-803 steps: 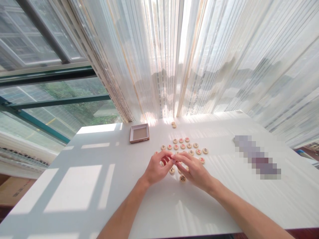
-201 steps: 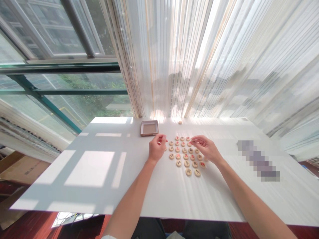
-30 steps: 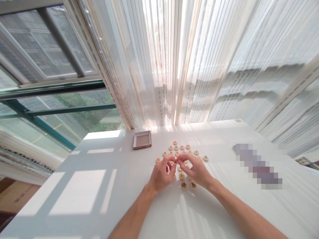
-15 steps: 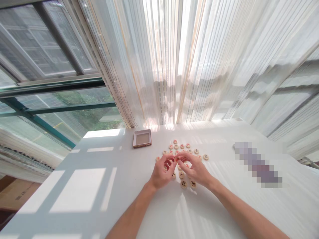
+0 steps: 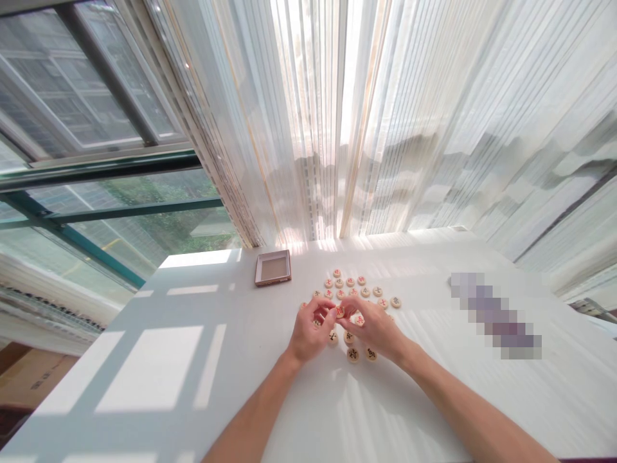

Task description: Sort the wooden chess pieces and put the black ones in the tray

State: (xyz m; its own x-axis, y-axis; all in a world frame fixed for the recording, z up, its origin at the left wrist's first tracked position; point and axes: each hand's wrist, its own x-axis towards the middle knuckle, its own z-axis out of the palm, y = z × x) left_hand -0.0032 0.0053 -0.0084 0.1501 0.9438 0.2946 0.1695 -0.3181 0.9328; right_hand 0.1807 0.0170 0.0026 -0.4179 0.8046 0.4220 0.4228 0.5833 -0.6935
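Observation:
Between the fingertips of both hands is a round, pale Chinese chess piece [image 5: 340, 311] with a red character facing up. My left hand [image 5: 307, 332] pinches its left side with thumb and fingers. On its other side, the curled fingers of my right hand [image 5: 378, 326] hold it too. Beneath and around the hands, several more pieces with red or black characters lie spread on the table. A black-marked piece [image 5: 353, 355] and another black-marked piece [image 5: 371, 354] lie nearest to me. My hands partly cover some of the middle ones.
A shallow open box [image 5: 272, 267] sits at the back of the white table [image 5: 231, 399], left of the pieces. On the right lies a long blurred-out object [image 5: 496, 315]. Sheer curtains [image 5: 328, 128] hang behind the table, with a window at the left.
My fingers have shifted around the piece, and its red face now shows more plainly between them. My right fingers have drawn back slightly, uncovering pieces behind. The view has moved slightly.

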